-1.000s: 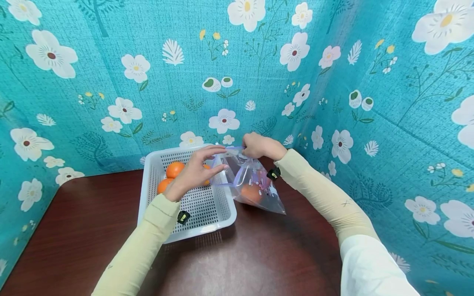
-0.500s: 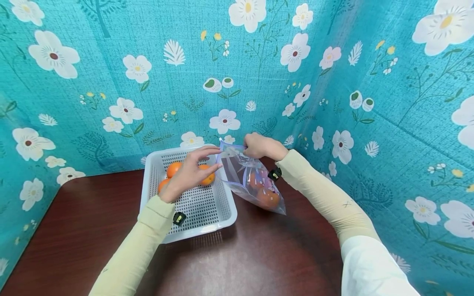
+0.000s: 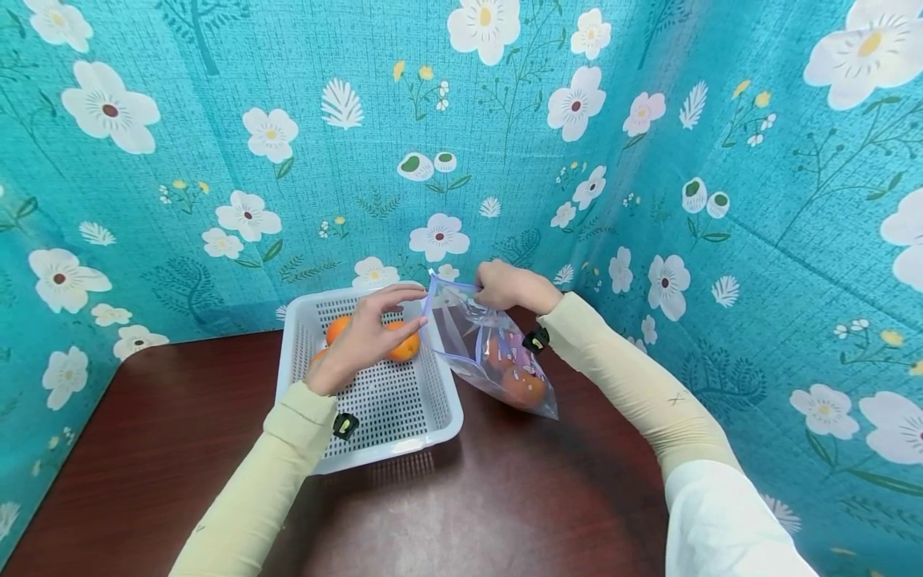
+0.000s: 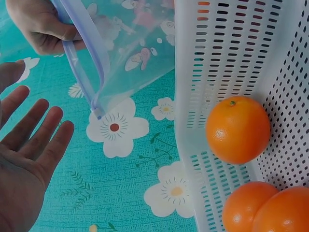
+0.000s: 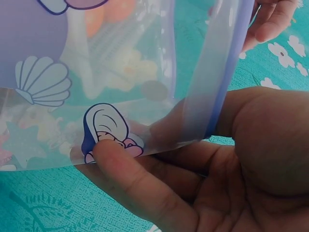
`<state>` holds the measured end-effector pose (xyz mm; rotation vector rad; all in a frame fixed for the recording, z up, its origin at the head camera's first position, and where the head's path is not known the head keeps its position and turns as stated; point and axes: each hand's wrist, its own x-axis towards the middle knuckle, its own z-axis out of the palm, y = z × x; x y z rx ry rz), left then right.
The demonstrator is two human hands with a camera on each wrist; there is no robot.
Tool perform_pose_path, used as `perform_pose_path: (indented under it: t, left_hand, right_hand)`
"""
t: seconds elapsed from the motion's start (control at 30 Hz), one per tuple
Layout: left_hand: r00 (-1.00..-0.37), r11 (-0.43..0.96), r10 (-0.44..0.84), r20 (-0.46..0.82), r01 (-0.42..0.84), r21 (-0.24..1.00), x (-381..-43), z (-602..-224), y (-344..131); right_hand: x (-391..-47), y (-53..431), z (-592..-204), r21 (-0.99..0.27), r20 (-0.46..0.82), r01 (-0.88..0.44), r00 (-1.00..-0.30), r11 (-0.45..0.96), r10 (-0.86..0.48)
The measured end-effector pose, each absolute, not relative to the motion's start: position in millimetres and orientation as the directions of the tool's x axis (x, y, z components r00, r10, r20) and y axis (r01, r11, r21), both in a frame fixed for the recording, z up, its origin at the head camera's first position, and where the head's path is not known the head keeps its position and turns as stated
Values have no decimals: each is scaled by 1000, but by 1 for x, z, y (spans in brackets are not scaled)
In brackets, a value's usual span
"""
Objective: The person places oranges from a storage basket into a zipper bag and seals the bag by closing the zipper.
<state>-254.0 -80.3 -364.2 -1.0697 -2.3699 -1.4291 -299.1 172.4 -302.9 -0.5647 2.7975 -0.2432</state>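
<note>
My right hand [image 3: 508, 284] grips the top edge of a clear zip bag [image 3: 454, 320] with a purple zip strip and printed cartoon figures. In the right wrist view, its thumb is inside the mouth and its fingers [image 5: 126, 170] lie on the outside. The bag's mouth gapes toward the left, and oranges [image 3: 524, 386] show through its lower part. Beside the mouth is my left hand [image 3: 369, 332], thumb and fingers spread. The left wrist view shows that hand [image 4: 29, 150] holding nothing, a gap between it and the bag [image 4: 137, 53].
A white perforated basket [image 3: 368, 455] stands left of the bag on the dark wooden table [image 3: 519, 497]. Oranges [image 4: 238, 129] lie inside it, toward the back. A blue floral cloth [image 3: 346, 200] rises behind and to the right.
The left hand has drawn back slightly left from the bag's mouth. The mouth now gapes wider, and the oranges in the bag have dropped down and to the right. The right hand keeps its grip.
</note>
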Motion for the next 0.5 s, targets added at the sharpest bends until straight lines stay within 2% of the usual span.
perform_pose_path:
  t: [0.5]
  left_hand:
    - [-761,349,480,435,621,702,-259,-370,-95]
  right_hand:
    - [-301,173,-305,-229,-246,-353,-881,907,-405]
